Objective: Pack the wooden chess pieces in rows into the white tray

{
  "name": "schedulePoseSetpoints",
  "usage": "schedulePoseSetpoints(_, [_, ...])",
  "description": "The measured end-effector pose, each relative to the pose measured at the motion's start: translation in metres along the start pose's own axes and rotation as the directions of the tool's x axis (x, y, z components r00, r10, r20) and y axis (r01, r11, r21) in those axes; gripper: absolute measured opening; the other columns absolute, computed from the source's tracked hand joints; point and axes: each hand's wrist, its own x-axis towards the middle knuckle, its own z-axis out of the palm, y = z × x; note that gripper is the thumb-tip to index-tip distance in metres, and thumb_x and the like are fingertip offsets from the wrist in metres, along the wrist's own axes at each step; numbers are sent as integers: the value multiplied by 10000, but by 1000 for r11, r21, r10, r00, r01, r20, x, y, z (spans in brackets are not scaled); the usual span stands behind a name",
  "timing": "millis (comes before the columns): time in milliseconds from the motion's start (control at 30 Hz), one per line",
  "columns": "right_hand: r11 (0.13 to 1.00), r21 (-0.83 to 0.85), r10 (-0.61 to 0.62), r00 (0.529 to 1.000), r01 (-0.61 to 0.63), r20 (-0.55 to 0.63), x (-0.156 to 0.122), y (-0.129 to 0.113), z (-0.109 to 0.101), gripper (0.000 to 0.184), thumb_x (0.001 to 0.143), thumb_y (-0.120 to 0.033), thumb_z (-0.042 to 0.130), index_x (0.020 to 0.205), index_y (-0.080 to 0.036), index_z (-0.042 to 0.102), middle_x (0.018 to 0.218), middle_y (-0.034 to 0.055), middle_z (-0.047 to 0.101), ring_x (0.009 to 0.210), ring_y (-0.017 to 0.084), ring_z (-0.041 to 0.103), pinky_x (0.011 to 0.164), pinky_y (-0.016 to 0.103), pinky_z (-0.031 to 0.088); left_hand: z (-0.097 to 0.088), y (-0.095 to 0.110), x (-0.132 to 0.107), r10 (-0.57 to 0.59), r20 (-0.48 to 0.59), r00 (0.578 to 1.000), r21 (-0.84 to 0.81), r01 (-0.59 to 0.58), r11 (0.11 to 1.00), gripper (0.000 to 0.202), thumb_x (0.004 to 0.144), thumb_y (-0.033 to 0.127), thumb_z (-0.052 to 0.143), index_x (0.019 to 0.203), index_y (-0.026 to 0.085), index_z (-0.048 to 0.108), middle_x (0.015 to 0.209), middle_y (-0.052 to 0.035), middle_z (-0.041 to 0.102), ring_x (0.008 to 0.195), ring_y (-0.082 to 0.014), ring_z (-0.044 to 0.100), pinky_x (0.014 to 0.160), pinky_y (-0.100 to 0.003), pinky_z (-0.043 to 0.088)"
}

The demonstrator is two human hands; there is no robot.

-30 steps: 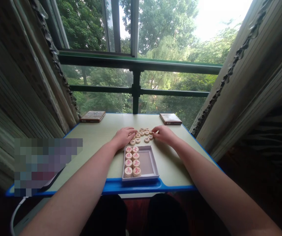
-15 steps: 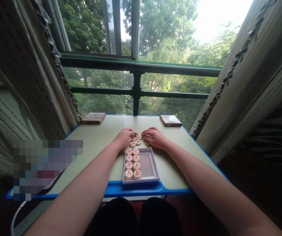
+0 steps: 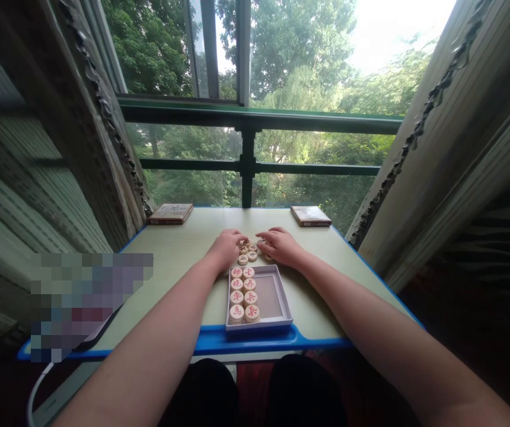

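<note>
Beyond the box, round wooden Chinese chess pieces with dark characters (image 3: 252, 256) lie grouped between my two hands. My left hand (image 3: 227, 249) curls in from the left, its fingertips closed against pieces at that side. From the right, my right hand (image 3: 281, 244) reaches over other pieces, fingers stretched and a little apart, with a piece showing between thumb and forefinger. Its palm hides some of them. Nearer me is a shallow pale box (image 3: 285, 296). Two columns of red-marked Chinese chess pieces (image 3: 250, 297) fill its left part; its right part shows bare bottom.
The pale table (image 3: 161, 261) has a blue rim. A flat box (image 3: 171, 213) lies at its far left corner, another flat box (image 3: 311, 216) at the far right. A blurred-out object (image 3: 90, 308) with a white cable is at left. Curtains flank the window.
The view has shifted slightly. My right hand's fingers have lifted and spread a little, showing more of the pieces under them. The pieces in the box stay the same.
</note>
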Motion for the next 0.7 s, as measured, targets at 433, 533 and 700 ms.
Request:
schedulePoseSetpoints(433, [988,142,58,998,-53,-29,6,5,8,264,768,-360,606,956,-202,704,928,49,700,939,200,551,896,326,380,1,5,0,-6,17,1000,-36,6,999,429,719,70,380,990,180,694,1074,-37,669,1114,-187,529,1007,-287,379])
schedulePoseSetpoints(533, [970,211,136,989,-120,-61,4,4,5,227,758,-348,617,913,-212,711,900,35,706,948,200,549,872,315,401,-4,9,-2,-39,-35,999,-40,37,999,409,731,74,399,982,202,696,1072,-19,673,1134,-181,522,1023,-288,366])
schedulePoseSetpoints(700, [960,265,157,952,-85,-262,0,0,-6,214,777,-352,613,923,-221,699,906,31,708,986,214,520,875,344,409,-13,20,-4,-100,-144,985,-303,52,951,381,763,296,555,1118,178,628,1051,-60,674,985,-204,595,918,-334,449])
